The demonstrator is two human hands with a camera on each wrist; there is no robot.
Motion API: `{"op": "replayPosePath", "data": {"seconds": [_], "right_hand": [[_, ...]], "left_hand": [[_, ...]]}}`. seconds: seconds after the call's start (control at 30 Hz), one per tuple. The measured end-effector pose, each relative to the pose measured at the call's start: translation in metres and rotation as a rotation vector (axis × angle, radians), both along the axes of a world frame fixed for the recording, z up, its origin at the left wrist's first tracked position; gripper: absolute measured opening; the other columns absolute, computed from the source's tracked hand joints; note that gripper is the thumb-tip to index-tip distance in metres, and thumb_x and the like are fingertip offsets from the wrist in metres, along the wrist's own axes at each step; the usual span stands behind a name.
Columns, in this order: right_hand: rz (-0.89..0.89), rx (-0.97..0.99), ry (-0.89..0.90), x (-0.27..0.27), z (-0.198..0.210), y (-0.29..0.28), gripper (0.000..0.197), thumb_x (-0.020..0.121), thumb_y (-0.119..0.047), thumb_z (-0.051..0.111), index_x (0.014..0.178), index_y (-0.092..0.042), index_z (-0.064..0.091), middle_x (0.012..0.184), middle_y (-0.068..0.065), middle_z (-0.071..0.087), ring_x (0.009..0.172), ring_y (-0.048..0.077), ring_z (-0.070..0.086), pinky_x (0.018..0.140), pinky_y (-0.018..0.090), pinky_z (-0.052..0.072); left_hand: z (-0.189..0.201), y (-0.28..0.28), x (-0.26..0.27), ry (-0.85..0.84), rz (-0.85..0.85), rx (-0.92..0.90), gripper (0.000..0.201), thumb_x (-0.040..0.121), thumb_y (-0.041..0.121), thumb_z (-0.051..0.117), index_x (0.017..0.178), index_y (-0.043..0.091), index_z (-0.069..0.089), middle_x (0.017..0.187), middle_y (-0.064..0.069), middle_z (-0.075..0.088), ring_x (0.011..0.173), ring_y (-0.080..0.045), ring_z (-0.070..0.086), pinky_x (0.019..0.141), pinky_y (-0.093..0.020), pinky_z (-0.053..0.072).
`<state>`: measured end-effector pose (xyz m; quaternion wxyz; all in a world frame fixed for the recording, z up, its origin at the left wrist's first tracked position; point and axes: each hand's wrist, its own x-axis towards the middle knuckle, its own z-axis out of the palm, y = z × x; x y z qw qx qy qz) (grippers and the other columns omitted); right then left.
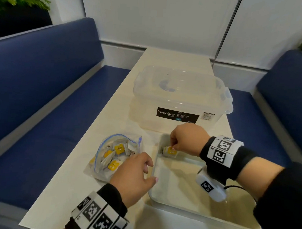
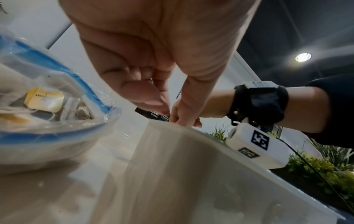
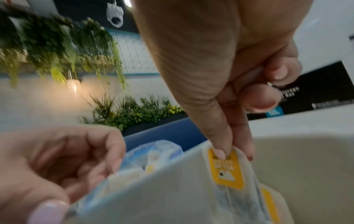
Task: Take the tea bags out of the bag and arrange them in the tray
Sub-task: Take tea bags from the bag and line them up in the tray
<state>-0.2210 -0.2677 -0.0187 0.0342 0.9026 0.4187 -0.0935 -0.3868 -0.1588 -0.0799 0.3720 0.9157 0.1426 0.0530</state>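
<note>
Loosely curled and holding nothing, the left hand (image 1: 135, 173) is being kept beside the bag (image 1: 109, 154), still mostly full; a tea bag (image 1: 170, 151) is being pinched by the right hand (image 1: 185, 139) into the tray (image 1: 177, 205), among the first.

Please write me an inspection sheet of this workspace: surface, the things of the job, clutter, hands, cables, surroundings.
Surface: cream table, bare where it shows.
Job's things: zip bag open, left of the tray, with tea bags inside; tea bags in the tray's far left corner.
Clutter: lidded clear storage box behind the tray.
Hands: right hand pinches a tea bag in the tray; left hand holds nothing, fingers loosely curled, between bag and tray.
Cables: black cable from the right wrist camera across the tray.
Surroundings: blue benches on both sides, white wall, plants.
</note>
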Motion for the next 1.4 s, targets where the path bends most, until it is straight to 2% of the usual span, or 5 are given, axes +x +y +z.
{"op": "replayPosePath", "data": {"seconds": [0.5,0.97,1.13,1.27,1.4], "right_hand": [[-0.019,-0.155,-0.079,0.015,-0.049,0.017,0.023,0.087,-0.021,0.054,0.103,-0.016,0.069,0.097,0.009,0.067,0.089,0.029,0.063,0.064,0.027,0.038],[-0.009,-0.161,-0.096,0.014,-0.053,0.015,0.022,0.089,-0.021,0.053,0.103,-0.019,0.069,0.094,0.006,0.067,0.084,0.026,0.063,0.063,0.027,0.039],[0.001,-0.129,-0.092,0.011,-0.048,0.010,0.018,0.087,-0.022,0.053,0.098,-0.019,0.067,0.093,0.005,0.067,0.083,0.025,0.062,0.064,0.027,0.038],[-0.015,-0.066,-0.077,0.009,-0.040,0.006,0.014,0.084,-0.030,0.056,0.089,-0.021,0.065,0.088,0.003,0.066,0.071,0.022,0.052,0.062,0.026,0.035],[-0.032,0.021,-0.075,0.004,-0.030,0.002,0.017,0.083,-0.041,0.058,0.087,-0.025,0.063,0.085,-0.001,0.064,0.079,0.023,0.057,0.062,0.025,0.033]], "left_hand": [[-0.008,-0.001,-0.002,0.043,-0.030,0.021,0.032,0.076,0.036,0.069,0.077,0.042,0.038,0.082,0.014,0.050,0.064,0.001,0.046,0.061,-0.012,0.034],[-0.002,0.000,-0.007,0.047,-0.028,0.022,0.023,0.080,0.049,0.063,0.087,0.038,0.045,0.083,0.013,0.051,0.067,0.000,0.047,0.060,-0.012,0.033],[0.007,0.011,-0.012,0.016,0.086,0.011,0.014,0.083,0.039,0.062,0.086,0.035,0.049,0.081,0.011,0.053,0.067,-0.001,0.048,0.063,-0.016,0.038],[0.022,0.041,-0.015,0.045,0.281,0.293,0.010,0.085,0.035,0.057,0.092,0.034,0.051,0.096,0.015,0.044,0.086,-0.007,0.049,0.066,-0.024,0.039],[0.022,0.066,-0.011,0.294,0.346,0.558,0.027,0.084,0.049,0.055,0.106,0.033,0.056,0.102,0.007,0.035,0.094,-0.011,0.038,0.069,-0.025,0.037]]}}
